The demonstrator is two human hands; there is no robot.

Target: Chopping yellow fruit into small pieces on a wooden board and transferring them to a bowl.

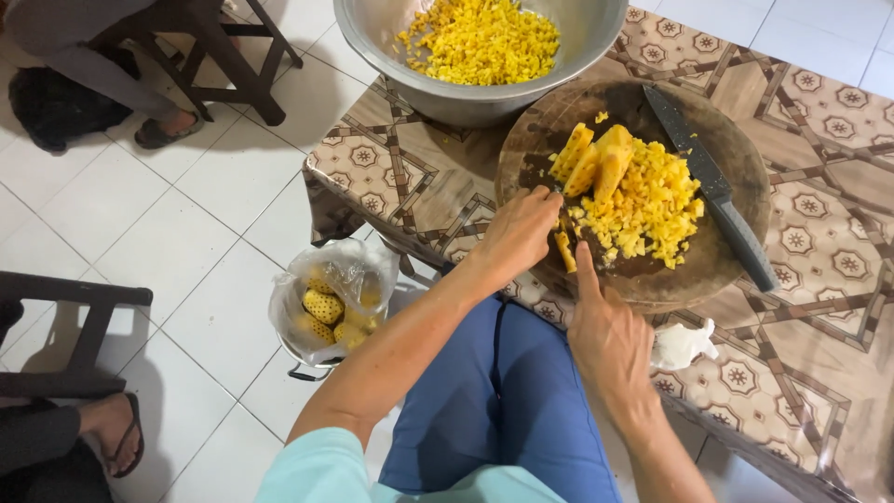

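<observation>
Left hand [518, 233] is curled at the near edge of the board [531, 149], fingertips pressed on a yellow strip [565, 250]. Right hand [605, 335] is closed just beside it, forefinger stretched out along the strip; whether a blade is held cannot be told. Yellow slabs [591, 163] and a diced heap [647, 210] are spread on the board. A knife [712, 186] is laid on the board's right side. A bowl [596, 28] of dice is set behind; a bag [335, 298] of peel is seen on the floor
</observation>
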